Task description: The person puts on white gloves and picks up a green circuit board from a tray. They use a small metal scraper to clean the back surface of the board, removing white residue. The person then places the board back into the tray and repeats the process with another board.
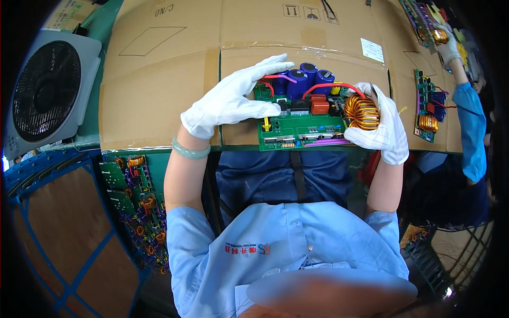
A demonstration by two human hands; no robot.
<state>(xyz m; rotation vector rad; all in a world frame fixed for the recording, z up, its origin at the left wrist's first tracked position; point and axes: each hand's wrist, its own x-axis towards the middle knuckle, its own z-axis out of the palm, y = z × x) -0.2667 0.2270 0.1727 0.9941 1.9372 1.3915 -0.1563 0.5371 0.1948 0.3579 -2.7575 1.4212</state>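
Note:
A green circuit board [302,124] is held at the table's front edge, between my two white-gloved hands. It carries blue cylindrical capacitors [298,82], red wires, orange-red blocks and a copper-wound coil [362,112] at its right end. My left hand [233,103] grips the left end, its thumb lying over the board's face and its fingers stretched toward the capacitors. Around the right end, beside the coil, my right hand [383,127] is closed; part of its fingers is hidden behind the coil.
Flattened cardboard [159,95] covers the table. A grey box fan [50,90] stands at the left. Below the table's left side are several more boards [140,196] by a blue-framed rack [69,238]. At right lies another board [427,106], near a co-worker's gloved hand [449,50].

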